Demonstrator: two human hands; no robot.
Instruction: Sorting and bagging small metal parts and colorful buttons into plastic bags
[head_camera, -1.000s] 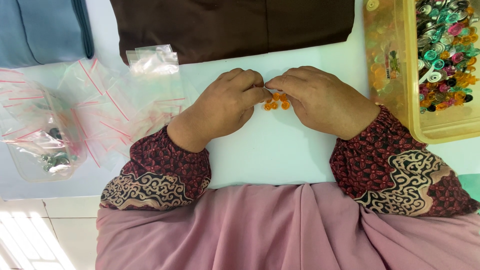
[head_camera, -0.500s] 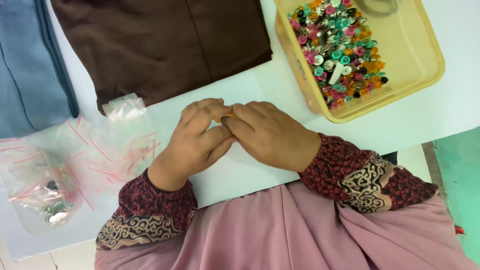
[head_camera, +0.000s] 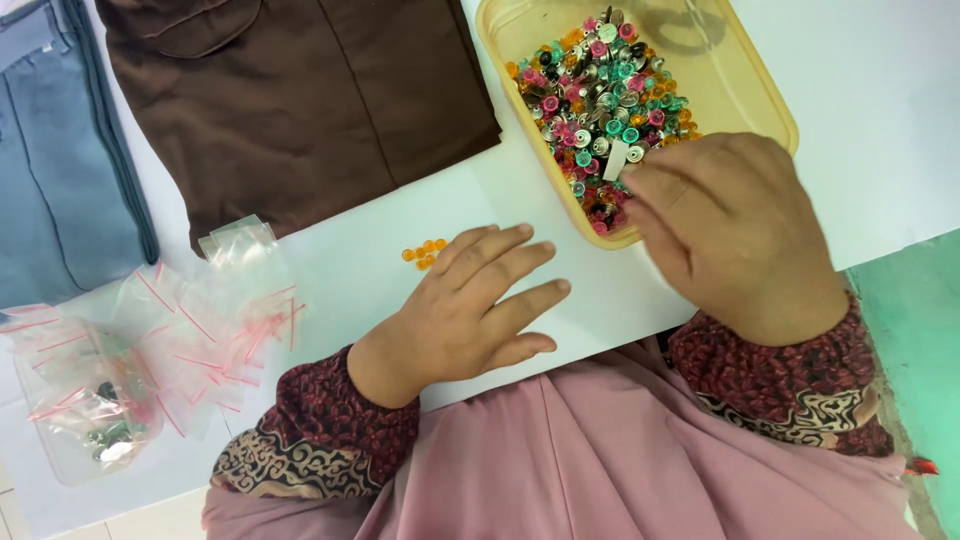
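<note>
My left hand (head_camera: 470, 305) lies flat and open on the white table, fingers spread, just right of a small cluster of orange beads (head_camera: 424, 253). My right hand (head_camera: 730, 225) hovers over the near edge of a yellow plastic tray (head_camera: 760, 90), its fingers curled down toward the pile of small coloured snap buttons (head_camera: 600, 110) inside. The fingertips are blurred and partly hidden, so what they pinch cannot be told.
A brown folded garment (head_camera: 290, 100) lies at the top left, a blue-grey one (head_camera: 60, 170) beside it. Several clear zip bags with red strips (head_camera: 170, 330) are spread at the left, one holding metal pieces (head_camera: 100, 430). The table's edge runs near my pink clothing (head_camera: 600, 470).
Both hands were together pinching the orange beads. Now the beads lie on the table, my left hand has flattened, and my right hand has moved right to the tray. The camera has shifted.
</note>
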